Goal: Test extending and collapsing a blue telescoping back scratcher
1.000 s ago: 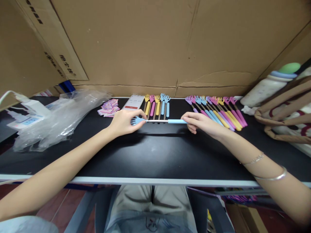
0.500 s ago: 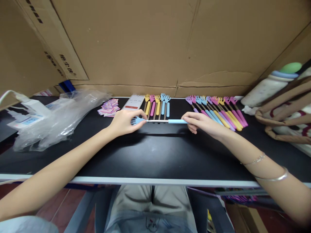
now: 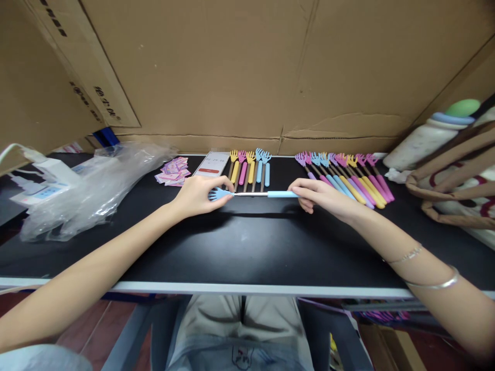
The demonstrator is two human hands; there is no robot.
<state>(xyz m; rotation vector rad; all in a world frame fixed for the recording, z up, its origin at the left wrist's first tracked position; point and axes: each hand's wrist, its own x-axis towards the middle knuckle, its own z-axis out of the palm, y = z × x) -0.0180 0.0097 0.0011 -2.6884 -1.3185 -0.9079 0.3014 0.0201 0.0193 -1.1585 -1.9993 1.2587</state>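
Worktop (image 3: pixel 247 247): black top, pale front edge, with a phone (image 3: pixel 212 163) lying flat at its rear, screen lit; the phone is the reference for all places below. Scratcher (image 3: pixel 255 194): one, blue, with a claw head, thin metal rod and blue grip; held level just above the worktop, in front of the phone and a little to its right, lying crosswise, claw end towards the phone side, grip end away from it. Left hand (image 3: pixel 199 195): just in front of the phone, closed, thumb and fingers pinching the claw head. Right hand (image 3: pixel 320 196): well right of the phone, closed, fingertips gripping the blue grip at its far end; two bangles (image 3: pixel 429 273) on that forearm. Short row (image 3: pixel 249 170): five scratchers in yellow, pink and blue, side by side, claws to the rear, just right of the phone. Long row (image 3: pixel 344 178): about ten scratchers in purple, blue, yellow and pink, slanted, further right of the phone, touching the back of the right hand's fingers or just behind them; which, I cannot tell. Slips (image 3: pixel 174 171): loose pink-printed pile, just left of the phone. Bag (image 3: pixel 93 190): clear plastic, crumpled, well left of the phone. Power strip (image 3: pixel 42 180): white, beyond the bag. Bottle (image 3: pixel 425 136) and tote (image 3: pixel 456 180): far right of the phone. Cardboard (image 3: pixel 247 67): sheets standing behind the phone.
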